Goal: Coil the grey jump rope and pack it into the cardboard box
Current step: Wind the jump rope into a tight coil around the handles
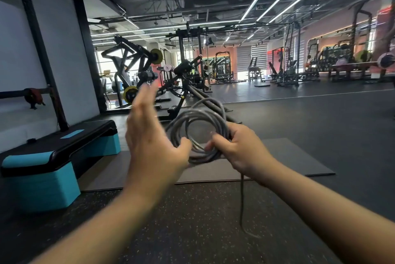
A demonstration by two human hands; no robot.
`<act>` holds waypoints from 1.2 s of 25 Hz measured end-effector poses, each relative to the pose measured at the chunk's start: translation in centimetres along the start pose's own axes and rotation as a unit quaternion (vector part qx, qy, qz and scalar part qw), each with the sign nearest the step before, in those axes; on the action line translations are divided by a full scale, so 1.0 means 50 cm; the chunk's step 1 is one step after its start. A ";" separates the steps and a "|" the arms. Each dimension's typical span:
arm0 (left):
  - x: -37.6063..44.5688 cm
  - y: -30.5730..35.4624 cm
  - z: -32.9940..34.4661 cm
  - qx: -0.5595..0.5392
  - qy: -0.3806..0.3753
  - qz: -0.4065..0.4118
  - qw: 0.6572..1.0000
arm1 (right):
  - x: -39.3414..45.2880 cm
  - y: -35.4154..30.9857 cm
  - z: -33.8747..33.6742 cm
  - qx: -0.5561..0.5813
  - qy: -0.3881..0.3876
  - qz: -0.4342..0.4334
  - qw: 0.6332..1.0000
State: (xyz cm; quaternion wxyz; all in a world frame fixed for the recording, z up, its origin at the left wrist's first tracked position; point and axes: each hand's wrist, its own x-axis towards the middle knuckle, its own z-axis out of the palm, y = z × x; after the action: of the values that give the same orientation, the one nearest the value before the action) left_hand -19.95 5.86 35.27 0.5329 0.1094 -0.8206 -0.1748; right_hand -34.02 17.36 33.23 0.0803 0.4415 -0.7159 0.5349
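The grey jump rope is wound into several loops held up in front of me. My right hand grips the bundle at its lower right, fingers curled round the strands. A loose tail of the rope hangs from that hand down to the floor. My left hand is beside the coil on its left, fingers straight and spread, blurred, its thumb close to the loops. No cardboard box is in view.
A teal and black aerobic step stands at the left. A dark floor mat lies below the hands. Weight machines and racks fill the gym behind, with dark rubber floor on the right.
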 end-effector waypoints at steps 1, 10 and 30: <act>0.021 -0.002 -0.011 0.122 -0.057 0.172 0.976 | 0.005 -0.003 -0.011 -0.051 -0.043 -0.016 0.998; 0.089 0.010 0.003 0.076 -0.510 0.062 0.854 | 0.006 -0.047 -0.059 -0.216 -0.220 -0.070 0.948; 0.001 0.007 0.015 -0.210 -0.391 -0.081 0.892 | -0.015 -0.020 -0.007 0.067 0.077 -0.075 0.992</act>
State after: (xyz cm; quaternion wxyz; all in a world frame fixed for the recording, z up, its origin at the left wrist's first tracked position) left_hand -20.64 6.32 35.17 0.1633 -0.0158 -0.8952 -0.4144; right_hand -32.99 18.03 33.64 0.1452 0.4564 -0.6347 0.6064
